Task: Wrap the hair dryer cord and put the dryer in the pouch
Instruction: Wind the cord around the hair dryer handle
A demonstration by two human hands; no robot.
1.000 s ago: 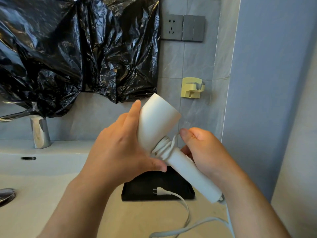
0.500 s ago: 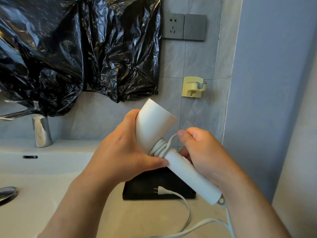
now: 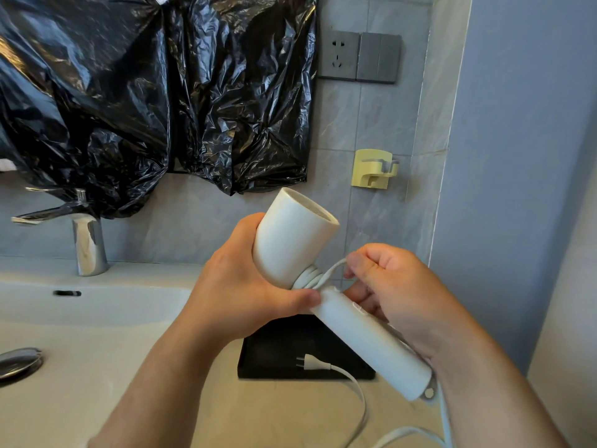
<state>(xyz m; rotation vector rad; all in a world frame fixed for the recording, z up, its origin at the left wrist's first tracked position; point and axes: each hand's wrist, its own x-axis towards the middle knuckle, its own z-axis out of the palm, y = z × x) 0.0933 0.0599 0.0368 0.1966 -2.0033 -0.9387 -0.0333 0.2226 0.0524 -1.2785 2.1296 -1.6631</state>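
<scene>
The white hair dryer (image 3: 290, 244) is held in the air above the counter (image 3: 284, 415). The left hand (image 3: 239, 286) grips its barrel. The cord (image 3: 308, 277) is coiled around its neck, and the right hand (image 3: 397, 292) pinches a loop of it. The plug (image 3: 315, 364) lies on the black pouch (image 3: 268, 354) below, with the faucet (image 3: 87, 247) well to the left.

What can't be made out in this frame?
- Cord: head view, slack leaves the bottom edge; remaining length unknown.
- Pouch: head view, largely behind dryer and left hand; opening unseen.
- Right hand: head view, fingers curl under, so its grip on the cord is partly hidden.
</scene>
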